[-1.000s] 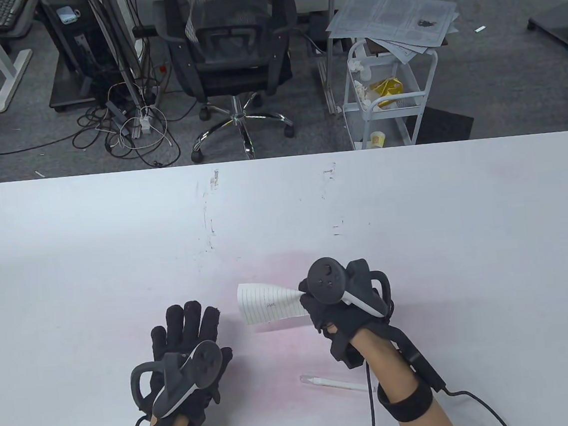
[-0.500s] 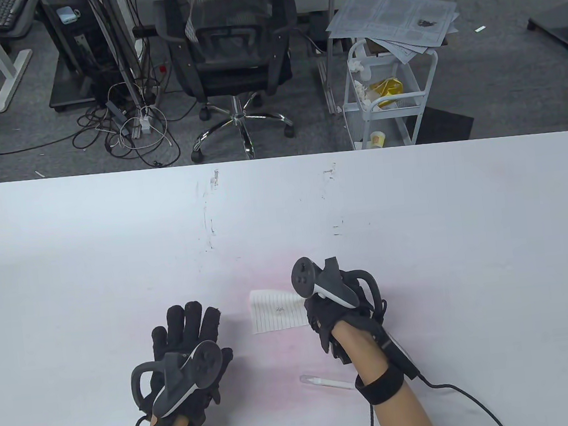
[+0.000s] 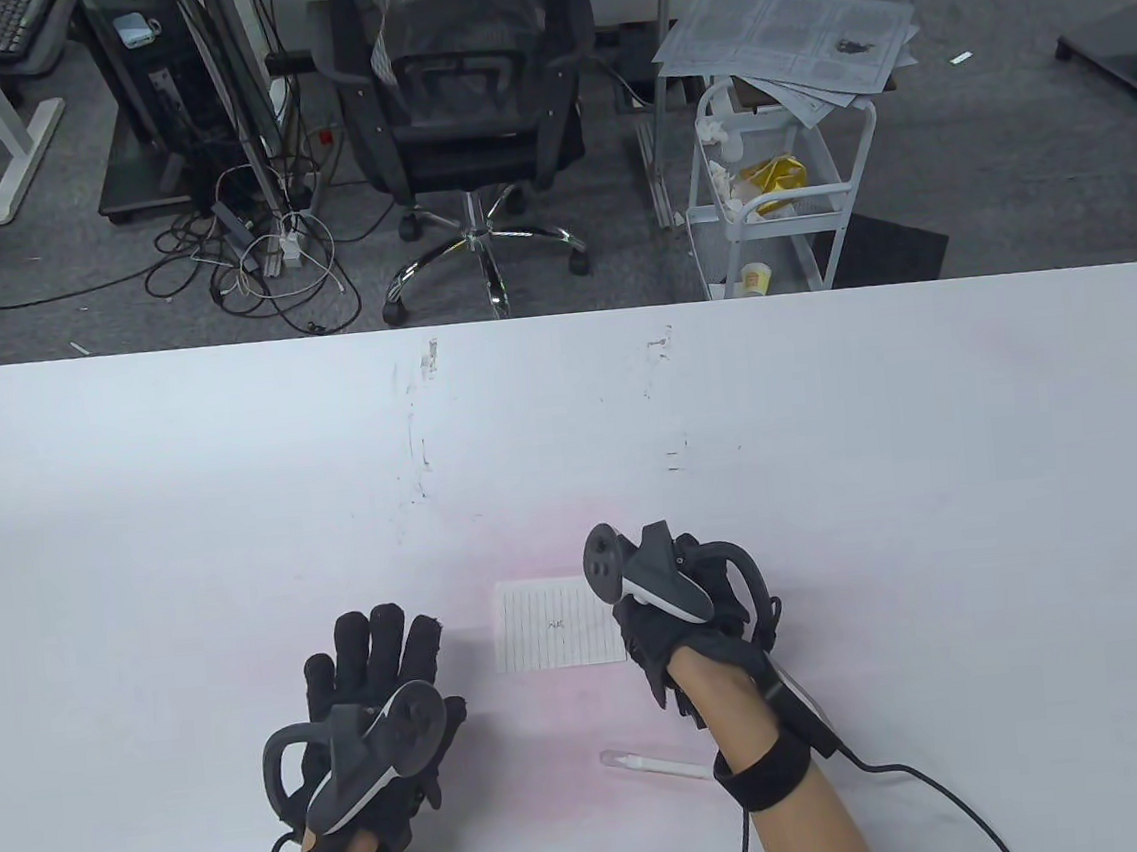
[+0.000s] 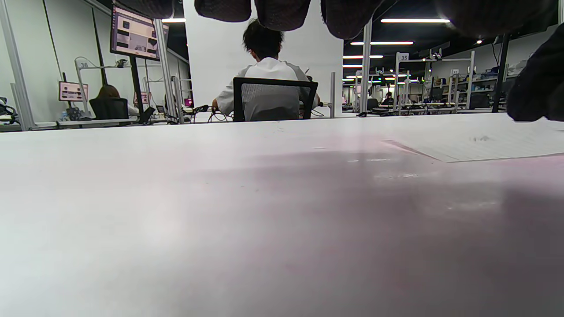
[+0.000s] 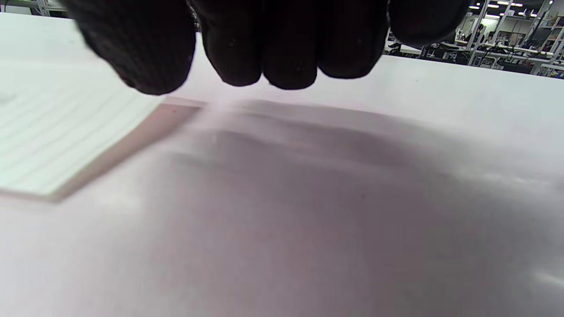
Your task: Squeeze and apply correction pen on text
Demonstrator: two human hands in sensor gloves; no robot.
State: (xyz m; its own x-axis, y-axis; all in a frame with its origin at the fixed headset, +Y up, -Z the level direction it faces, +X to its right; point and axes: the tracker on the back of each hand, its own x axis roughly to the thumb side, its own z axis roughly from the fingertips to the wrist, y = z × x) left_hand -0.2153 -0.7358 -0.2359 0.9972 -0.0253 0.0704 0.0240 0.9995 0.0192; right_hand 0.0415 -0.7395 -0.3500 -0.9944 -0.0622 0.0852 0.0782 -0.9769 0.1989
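A small lined paper (image 3: pixel 552 623) with a short handwritten mark lies flat on the white table (image 3: pixel 829 421). It also shows in the left wrist view (image 4: pixel 484 145) and the right wrist view (image 5: pixel 53 145). My right hand (image 3: pixel 649 639) sits at the paper's right edge with fingers (image 5: pixel 282 48) curled just above the table, and nothing shows between them. The white correction pen (image 3: pixel 651 765) lies on the table just below the right hand, untouched. My left hand (image 3: pixel 380 655) rests flat on the table left of the paper, fingers spread and empty.
The table's far edge runs across the middle of the table view. Beyond it on the floor stand an office chair (image 3: pixel 467 104) and a white cart (image 3: pixel 777 195) with newspapers. A cable (image 3: pixel 924 783) trails from my right wrist.
The right hand held the paper lifted and curled, then lowered it. The paper now lies flat and square on the table. The left hand and the pen have not moved.
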